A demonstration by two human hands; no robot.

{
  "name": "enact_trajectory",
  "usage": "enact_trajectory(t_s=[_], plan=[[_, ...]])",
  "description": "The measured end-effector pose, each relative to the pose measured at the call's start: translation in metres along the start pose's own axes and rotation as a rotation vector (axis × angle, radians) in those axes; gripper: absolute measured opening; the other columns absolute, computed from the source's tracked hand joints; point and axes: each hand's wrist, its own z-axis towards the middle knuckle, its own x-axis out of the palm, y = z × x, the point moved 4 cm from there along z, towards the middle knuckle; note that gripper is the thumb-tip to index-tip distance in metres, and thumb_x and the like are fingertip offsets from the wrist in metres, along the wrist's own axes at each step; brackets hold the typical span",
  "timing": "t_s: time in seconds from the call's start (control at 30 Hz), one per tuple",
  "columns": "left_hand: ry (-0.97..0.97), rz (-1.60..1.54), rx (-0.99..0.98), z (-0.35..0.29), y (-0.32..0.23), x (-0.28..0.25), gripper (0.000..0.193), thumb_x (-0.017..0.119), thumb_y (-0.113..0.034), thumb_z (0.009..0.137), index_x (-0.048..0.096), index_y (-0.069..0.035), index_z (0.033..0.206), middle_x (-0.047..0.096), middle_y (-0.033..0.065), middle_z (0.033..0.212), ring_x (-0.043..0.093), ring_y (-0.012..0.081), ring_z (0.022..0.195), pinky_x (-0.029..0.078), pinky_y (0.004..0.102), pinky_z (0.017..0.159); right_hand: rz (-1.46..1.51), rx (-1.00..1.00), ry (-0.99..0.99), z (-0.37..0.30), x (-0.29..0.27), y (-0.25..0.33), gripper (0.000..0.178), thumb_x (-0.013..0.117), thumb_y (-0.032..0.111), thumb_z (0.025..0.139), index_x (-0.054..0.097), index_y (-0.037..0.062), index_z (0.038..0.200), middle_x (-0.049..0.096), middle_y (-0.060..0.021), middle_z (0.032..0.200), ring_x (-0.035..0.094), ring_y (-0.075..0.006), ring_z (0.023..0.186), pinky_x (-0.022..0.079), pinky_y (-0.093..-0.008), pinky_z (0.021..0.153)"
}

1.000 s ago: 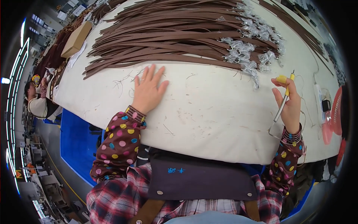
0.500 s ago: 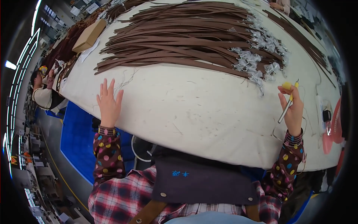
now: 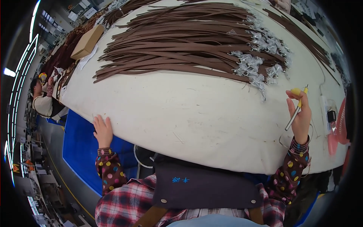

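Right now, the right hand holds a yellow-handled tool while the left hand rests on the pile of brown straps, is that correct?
Not quite: the head view shows the left hand at the near edge of the white table, apart from the brown straps. The right hand does hold the yellow-handled tool.

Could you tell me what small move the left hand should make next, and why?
Probably reach forward to the brown straps: the left hand rests empty at the table edge, apart from them, while the right hand holds a yellow-handled tool.
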Motion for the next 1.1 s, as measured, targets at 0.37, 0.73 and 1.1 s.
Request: enact_trajectory(t_s=[0.37,0.73,1.1], plan=[[0.003,-0.551,1.087,-0.045,-0.238,-0.071,0.037,0.06,-0.01,0.086,0.052,-0.005,0.122,0.046,0.0155,0.132,0.044,0.0334,0.121,0.037,0.0378,0.1,0.089,0.063,-0.06,0.0,0.021,-0.017,0.025,0.067,0.008,0.081,0.055,0.0023,0.102,0.067,-0.0088,0.09,0.064,-0.0232,0.085,0.048,-0.0304,0.075],[0.22,-0.48,1.463,-0.045,-0.373,-0.021,0.019,0.066,-0.012,0.081,0.057,-0.003,0.095,0.057,0.009,0.093,0.053,0.0278,0.091,0.043,0.0342,0.08,-0.039,0.015,0.036,-0.005,0.055,-0.021,0.032,0.073,0.013,0.075,0.056,0.0071,0.101,0.061,-0.0099,0.086,0.059,-0.0278,0.076,0.047,-0.0339,0.067],[0.259,-0.478,1.451,-0.022,-0.353,-0.028,0.018,0.064,-0.008,0.079,0.059,-0.003,0.096,0.058,0.0101,0.094,0.053,0.0297,0.091,0.042,0.0355,0.079,0.046,0.042,0.155,0.002,0.093,-0.014,0.025,0.067,0.006,0.078,0.052,0.0068,0.098,0.051,-0.0115,0.078,0.053,-0.0295,0.069,0.044,-0.037,0.06]])
